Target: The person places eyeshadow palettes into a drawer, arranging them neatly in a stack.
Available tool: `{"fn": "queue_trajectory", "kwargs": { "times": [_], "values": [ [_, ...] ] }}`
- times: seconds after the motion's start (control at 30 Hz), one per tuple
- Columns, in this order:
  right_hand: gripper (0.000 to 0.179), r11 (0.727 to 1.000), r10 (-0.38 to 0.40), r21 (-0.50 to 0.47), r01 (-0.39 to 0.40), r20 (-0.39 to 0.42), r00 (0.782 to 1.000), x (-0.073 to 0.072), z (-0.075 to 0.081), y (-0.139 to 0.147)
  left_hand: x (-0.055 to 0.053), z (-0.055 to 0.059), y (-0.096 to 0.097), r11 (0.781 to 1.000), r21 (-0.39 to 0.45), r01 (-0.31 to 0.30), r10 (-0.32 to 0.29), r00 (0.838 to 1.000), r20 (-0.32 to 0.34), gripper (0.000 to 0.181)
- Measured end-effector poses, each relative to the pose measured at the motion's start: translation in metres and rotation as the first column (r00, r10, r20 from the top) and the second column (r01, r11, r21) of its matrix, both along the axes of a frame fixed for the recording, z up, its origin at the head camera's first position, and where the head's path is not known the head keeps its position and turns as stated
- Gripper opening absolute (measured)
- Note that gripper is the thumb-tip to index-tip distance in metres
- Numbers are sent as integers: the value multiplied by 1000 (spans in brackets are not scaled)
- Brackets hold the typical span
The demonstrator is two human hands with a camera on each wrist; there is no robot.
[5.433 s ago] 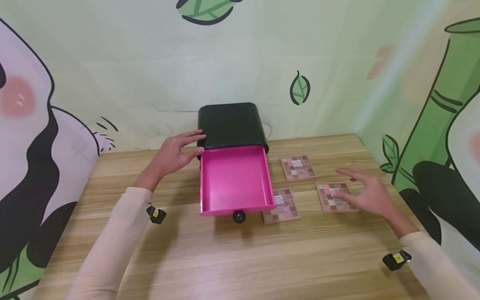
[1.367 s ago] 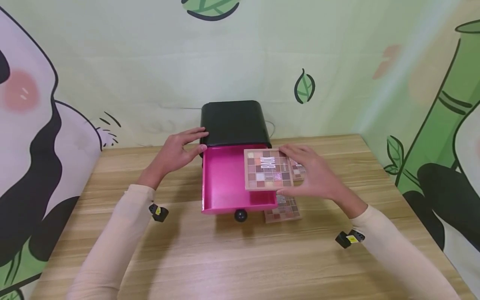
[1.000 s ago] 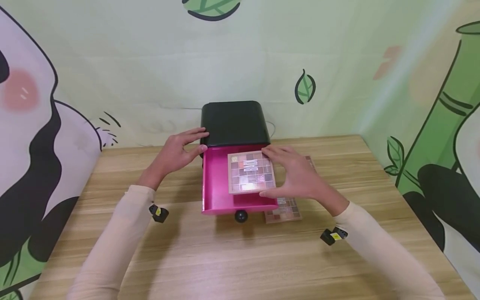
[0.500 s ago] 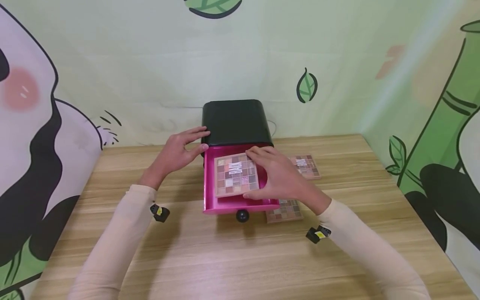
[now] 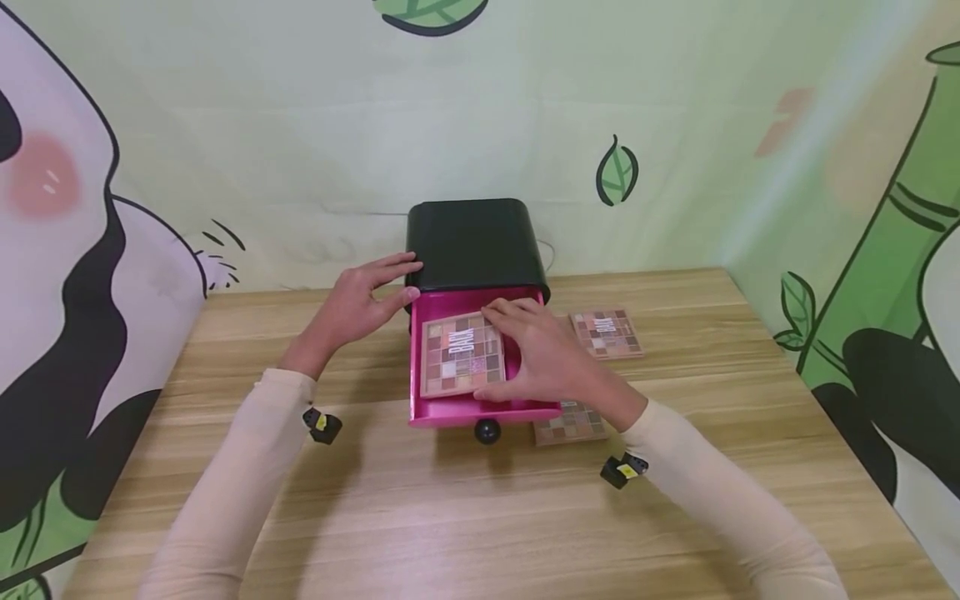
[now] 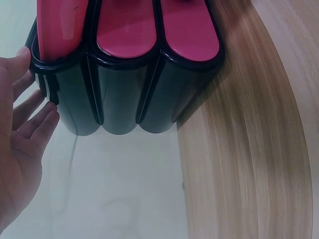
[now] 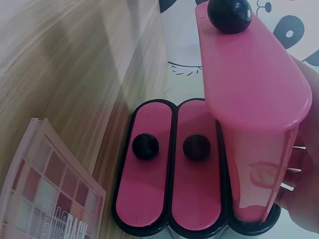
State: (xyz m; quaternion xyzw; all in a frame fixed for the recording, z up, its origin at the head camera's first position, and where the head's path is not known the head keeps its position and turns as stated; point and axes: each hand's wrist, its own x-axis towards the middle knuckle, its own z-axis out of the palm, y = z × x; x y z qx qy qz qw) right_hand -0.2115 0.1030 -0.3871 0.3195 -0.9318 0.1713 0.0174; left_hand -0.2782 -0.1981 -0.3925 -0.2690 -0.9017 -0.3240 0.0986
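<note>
In the head view a black drawer cabinet [image 5: 476,243] stands at the back with its top pink drawer [image 5: 457,417] pulled out. My right hand [image 5: 551,358] grips a square eyeshadow palette [image 5: 459,357], thumb on the front edge and fingers on the back one. This palette sits tilted inside the drawer, towards its left side. My left hand [image 5: 356,308] rests against the cabinet's upper left corner, its thumb at the drawer's edge. In the left wrist view the fingers [image 6: 42,124] lie loosely along the black side.
Two more palettes lie on the wooden table: one palette [image 5: 606,335] right of the cabinet, another palette [image 5: 572,425] partly hidden by the drawer and right arm. The right wrist view shows two pushed-in drawers with round black knobs [image 7: 197,148]. A printed cloth hangs behind.
My right hand has picked up the rightmost palette from the table, carried it left over the open drawer and lowered it inside. My left hand has stayed on the cabinet.
</note>
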Motion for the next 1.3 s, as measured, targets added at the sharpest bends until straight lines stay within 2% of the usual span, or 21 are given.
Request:
{"fn": "queue_trajectory", "kwargs": {
  "times": [0.17,0.4,0.53,0.67,0.83,0.93,1.13,1.3],
  "values": [
    [106,999,-4,38,4,2,1000,1,-1,0,0,0,1,1000,5,2,-2,1000,-1,51],
    [108,994,-3,113,7,-37,999,4,2,-4,-1,-1,1,1000,6,6,-6,1000,-4,51],
    [105,994,-2,111,8,-54,999,5,1,-3,0,-1,1,1000,20,8,-8,1000,-3,51],
    [101,999,-18,47,20,-39,999,6,2,-2,1,0,3,1000,26,12,-12,1000,-7,50],
    [94,995,-52,-84,51,-12,999,9,9,8,1,0,3,1000,25,14,-13,1000,-1,50],
    [88,983,-59,-176,56,-12,998,11,16,17,1,0,3,1000,23,9,-9,1000,0,50],
    [81,959,-58,-279,43,-44,997,13,27,41,2,0,1,1000,14,10,-10,1000,-8,50],
    [78,931,-30,-364,-6,-93,995,12,23,66,2,0,1,1000,13,9,-9,1000,-7,50]
  ]
}}
